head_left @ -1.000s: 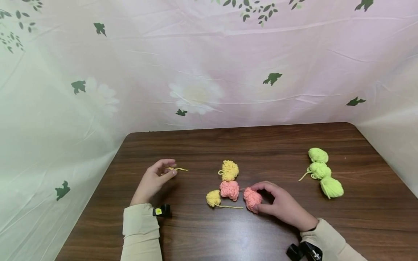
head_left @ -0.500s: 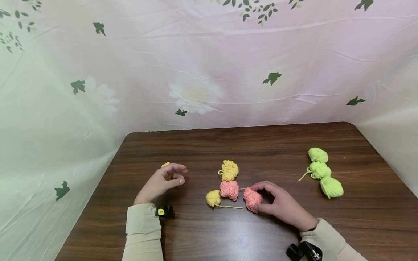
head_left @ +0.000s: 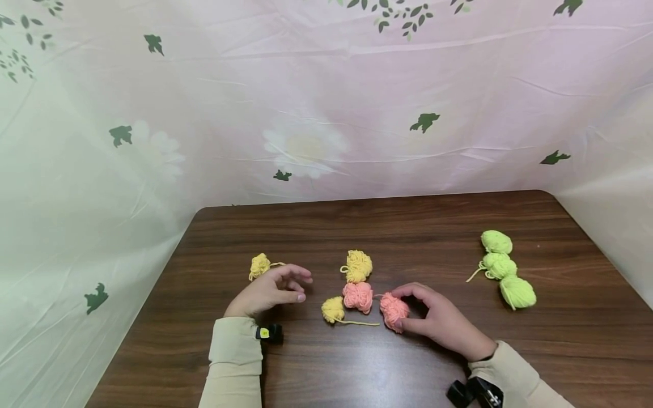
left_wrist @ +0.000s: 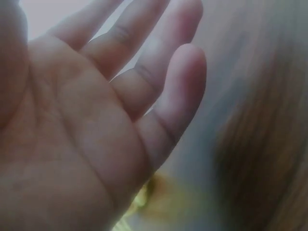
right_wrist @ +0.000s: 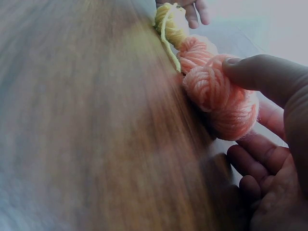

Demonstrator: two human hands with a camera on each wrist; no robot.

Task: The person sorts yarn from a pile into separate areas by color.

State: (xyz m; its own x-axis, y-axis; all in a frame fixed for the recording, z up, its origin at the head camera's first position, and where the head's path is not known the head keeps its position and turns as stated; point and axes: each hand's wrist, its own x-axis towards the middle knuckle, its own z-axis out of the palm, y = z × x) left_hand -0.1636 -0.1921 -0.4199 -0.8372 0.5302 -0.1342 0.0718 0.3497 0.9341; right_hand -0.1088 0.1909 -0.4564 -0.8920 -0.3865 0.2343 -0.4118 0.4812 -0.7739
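Note:
My right hand (head_left: 441,323) holds a pink yarn ball (head_left: 394,312) on the table between thumb and fingers; the right wrist view shows the thumb (right_wrist: 255,72) over its top. My left hand (head_left: 270,290) hangs above the table with relaxed fingers and nothing in its palm, as the left wrist view shows. Just behind it lies a yellow yarn ball (head_left: 260,265) with a loose tail. Between the hands, a second pink yarn ball (head_left: 358,298) touches a yellow ball (head_left: 359,266) behind it and sits beside a smaller yellow ball (head_left: 333,310), whose tail points right.
On the right side of the brown wooden table (head_left: 316,374), several green yarn balls (head_left: 499,265) form a slanted row, one with a loose tail. A pale curtain (head_left: 347,102) printed with leaves and flowers rises behind the table's far edge.
My left hand has let go of the yellow yarn ball at the left and moved right, toward the middle group. The right hand stays on its pink ball.

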